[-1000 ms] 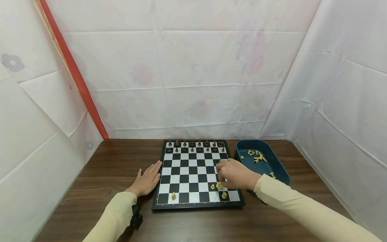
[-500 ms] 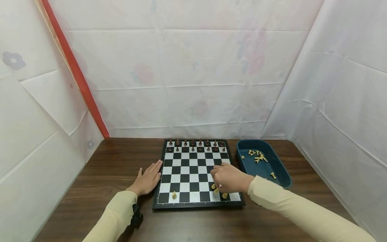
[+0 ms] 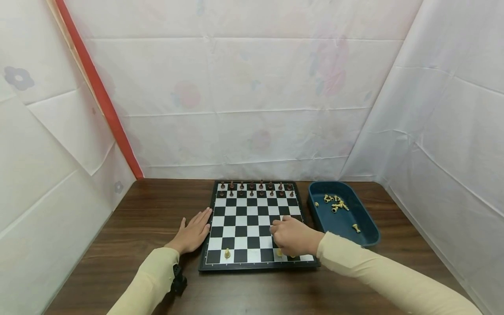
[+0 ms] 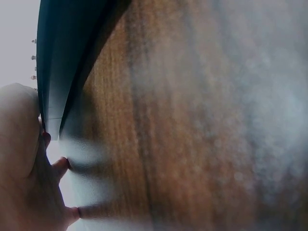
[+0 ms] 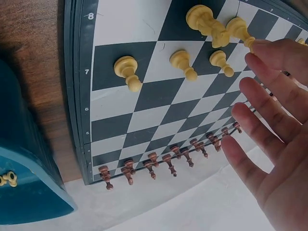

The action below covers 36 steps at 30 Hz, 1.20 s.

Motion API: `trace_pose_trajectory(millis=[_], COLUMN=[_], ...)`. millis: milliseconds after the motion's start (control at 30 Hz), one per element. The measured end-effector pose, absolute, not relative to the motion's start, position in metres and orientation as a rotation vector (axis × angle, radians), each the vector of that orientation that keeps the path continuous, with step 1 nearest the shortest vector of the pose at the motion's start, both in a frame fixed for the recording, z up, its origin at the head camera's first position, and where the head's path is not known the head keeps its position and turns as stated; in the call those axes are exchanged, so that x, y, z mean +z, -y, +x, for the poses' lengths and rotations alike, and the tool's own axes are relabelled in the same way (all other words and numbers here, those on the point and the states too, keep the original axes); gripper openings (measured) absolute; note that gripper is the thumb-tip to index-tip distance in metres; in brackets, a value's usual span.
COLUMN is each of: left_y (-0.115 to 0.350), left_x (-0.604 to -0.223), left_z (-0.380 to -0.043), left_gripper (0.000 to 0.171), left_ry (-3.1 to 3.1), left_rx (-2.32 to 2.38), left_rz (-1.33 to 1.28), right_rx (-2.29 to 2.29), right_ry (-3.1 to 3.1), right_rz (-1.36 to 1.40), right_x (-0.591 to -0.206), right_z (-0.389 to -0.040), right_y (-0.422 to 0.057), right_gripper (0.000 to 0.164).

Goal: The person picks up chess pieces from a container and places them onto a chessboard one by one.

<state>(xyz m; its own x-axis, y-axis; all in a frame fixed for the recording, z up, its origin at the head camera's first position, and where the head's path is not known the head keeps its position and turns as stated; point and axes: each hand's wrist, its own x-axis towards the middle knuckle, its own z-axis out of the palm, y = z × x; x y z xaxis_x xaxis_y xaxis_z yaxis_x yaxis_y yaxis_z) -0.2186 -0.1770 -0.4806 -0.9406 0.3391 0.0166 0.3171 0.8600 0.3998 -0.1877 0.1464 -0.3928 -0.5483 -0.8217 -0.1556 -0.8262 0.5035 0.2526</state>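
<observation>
On the near row of the black-framed, black-and-white checked chessboard, a pale-yellow, round-based chess piece is upright, its top pinched between thumb and index finger of the right hand, whose other fingers spread. The left hand lies flat, fingers extended, holding nothing, touching the board's left edge. Rightward, a deep-blue, round-cornered tray holds loose yellow pieces. Reddish-brown chess pieces line the two farthest rows.
</observation>
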Motion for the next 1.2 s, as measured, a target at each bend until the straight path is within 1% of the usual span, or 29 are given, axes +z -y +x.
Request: trace_pose_trajectory(millis=[233, 433, 633, 867, 1200], left_y=[0.176, 0.175, 0.174, 0.177, 0.177], left_x=[-0.480, -0.482, -0.480, -0.483, -0.485], left_z=[-0.218, -0.219, -0.219, -0.222, -0.221], left_gripper=[0.053, 0.053, 0.054, 0.054, 0.054], left_ry=[-2.973, -2.970, -2.975, -2.974, -2.976], left_rx=[0.630, 0.633, 0.626, 0.631, 0.644], left_rz=[0.524, 0.520, 0.514, 0.514, 0.517], right_rx=[0.452, 0.419, 0.349, 0.312, 0.212], right_ry=[-2.701, -2.732, -2.806, -2.926, -3.050], right_rz=[-1.487, -1.434, -1.420, -1.349, -1.264], right_x=[-0.392, -0.380, -0.361, -0.344, -0.335], right_z=[-0.188, -0.193, -0.198, -0.209, -0.227], right_y=[-0.146, -0.157, -0.173, -0.194, -0.244], right_gripper=[0.024, 0.007, 0.011, 0.007, 0.003])
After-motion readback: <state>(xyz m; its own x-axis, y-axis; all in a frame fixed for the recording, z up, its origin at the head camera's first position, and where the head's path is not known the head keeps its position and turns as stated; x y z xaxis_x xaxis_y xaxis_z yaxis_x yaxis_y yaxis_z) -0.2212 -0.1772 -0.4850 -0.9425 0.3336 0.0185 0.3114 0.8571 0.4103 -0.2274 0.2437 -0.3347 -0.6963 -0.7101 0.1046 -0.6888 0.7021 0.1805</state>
